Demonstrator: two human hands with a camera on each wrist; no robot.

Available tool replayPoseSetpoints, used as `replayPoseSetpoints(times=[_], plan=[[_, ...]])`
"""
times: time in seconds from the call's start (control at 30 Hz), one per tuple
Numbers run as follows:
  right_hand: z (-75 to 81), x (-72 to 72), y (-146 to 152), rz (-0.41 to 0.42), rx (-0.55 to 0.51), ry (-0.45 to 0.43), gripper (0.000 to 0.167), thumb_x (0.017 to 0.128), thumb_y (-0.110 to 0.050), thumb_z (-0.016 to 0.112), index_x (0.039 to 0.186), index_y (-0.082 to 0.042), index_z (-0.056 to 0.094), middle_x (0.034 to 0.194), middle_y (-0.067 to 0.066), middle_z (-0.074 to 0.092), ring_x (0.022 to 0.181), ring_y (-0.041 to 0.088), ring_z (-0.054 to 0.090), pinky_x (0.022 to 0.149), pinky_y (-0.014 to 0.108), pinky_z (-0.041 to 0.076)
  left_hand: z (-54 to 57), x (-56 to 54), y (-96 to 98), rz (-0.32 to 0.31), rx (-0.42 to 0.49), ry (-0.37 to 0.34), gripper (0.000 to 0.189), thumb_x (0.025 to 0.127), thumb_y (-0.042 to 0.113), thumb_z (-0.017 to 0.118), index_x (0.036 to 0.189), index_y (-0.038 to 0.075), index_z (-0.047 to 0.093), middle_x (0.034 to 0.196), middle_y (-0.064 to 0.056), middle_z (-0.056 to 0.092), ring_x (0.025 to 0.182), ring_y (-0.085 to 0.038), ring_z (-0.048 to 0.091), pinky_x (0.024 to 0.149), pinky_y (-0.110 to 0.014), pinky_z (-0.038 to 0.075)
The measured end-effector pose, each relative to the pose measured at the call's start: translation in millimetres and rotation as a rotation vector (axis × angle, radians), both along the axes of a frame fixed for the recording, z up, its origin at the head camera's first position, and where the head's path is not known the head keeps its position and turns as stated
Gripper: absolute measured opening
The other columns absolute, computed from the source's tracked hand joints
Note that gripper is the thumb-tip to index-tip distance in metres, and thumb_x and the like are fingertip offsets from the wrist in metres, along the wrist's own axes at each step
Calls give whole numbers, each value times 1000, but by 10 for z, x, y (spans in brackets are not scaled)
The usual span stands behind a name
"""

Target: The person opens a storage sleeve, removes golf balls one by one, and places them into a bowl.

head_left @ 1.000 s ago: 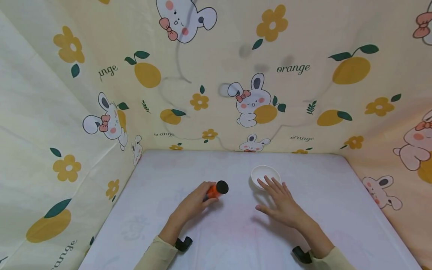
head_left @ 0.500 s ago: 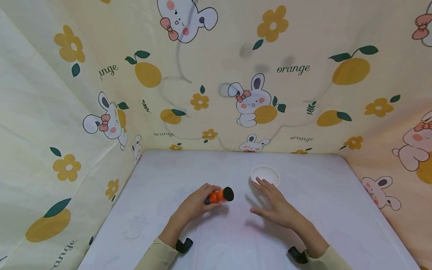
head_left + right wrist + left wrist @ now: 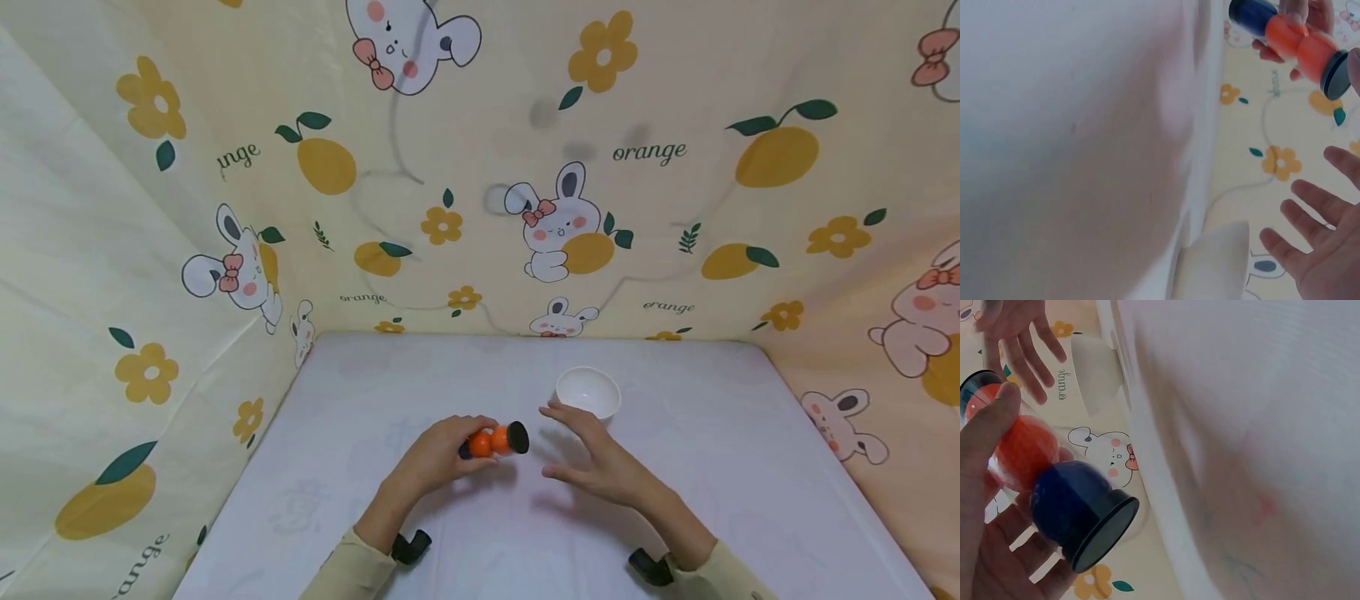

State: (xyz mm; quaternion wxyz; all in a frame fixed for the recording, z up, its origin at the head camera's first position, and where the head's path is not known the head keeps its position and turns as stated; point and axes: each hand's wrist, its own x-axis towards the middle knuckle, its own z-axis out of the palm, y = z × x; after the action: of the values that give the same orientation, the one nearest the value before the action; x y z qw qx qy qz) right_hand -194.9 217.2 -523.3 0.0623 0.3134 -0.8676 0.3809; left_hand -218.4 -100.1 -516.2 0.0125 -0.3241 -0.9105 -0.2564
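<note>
My left hand (image 3: 435, 457) grips a clear bulging tube (image 3: 491, 442) above the table. Orange segments and a dark blue one show inside it, and both ends have black caps. In the left wrist view, the thumb lies over the tube (image 3: 1025, 450) with fingers behind it, the dark blue end toward the table. My right hand (image 3: 603, 467) hovers to the right of the tube, apart from it, fingers spread and holding nothing, as the right wrist view also shows that hand (image 3: 1335, 262). Just beyond its fingers stands a white bowl (image 3: 588, 386), with nothing visible inside.
A white cloth covers the table (image 3: 420, 367). Behind it hangs a cream curtain (image 3: 480, 125) printed with rabbits and oranges, and further curtain panels close off both sides. Each wrist wears a black mount (image 3: 411, 547).
The left hand has tilted the tube and shifted it slightly right and nearer, so more of its side shows. The right hand has drawn back left from over the bowl toward the tube.
</note>
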Motion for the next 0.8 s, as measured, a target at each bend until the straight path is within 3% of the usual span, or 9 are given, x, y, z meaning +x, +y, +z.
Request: replayPoseSetpoints(times=[0.23,0.47,0.8], plan=[[5,-23,-113,18,-49,-19,75,89,-38,90,153,-21,55,151,-4,58,138,21,53,110,56,49,31,8,19,-39,-4,37,50,91,38,88,136,22,71,117,6,76,97,-10,64,91,-32,56],[11,-28,-222,80,-156,-98,59,89,-30,91,138,-19,60,133,0,67,115,35,64,96,46,57,54,32,46,-68,8,53,48,90,37,90,133,24,73,109,7,75,91,-8,60,87,-30,54],[-69,-23,-289,119,-246,-128,52,88,-19,92,126,-17,59,110,0,62,94,27,63,83,38,57,35,55,87,-105,-4,61,48,90,38,90,132,24,73,109,6,75,93,-8,61,88,-30,54]])
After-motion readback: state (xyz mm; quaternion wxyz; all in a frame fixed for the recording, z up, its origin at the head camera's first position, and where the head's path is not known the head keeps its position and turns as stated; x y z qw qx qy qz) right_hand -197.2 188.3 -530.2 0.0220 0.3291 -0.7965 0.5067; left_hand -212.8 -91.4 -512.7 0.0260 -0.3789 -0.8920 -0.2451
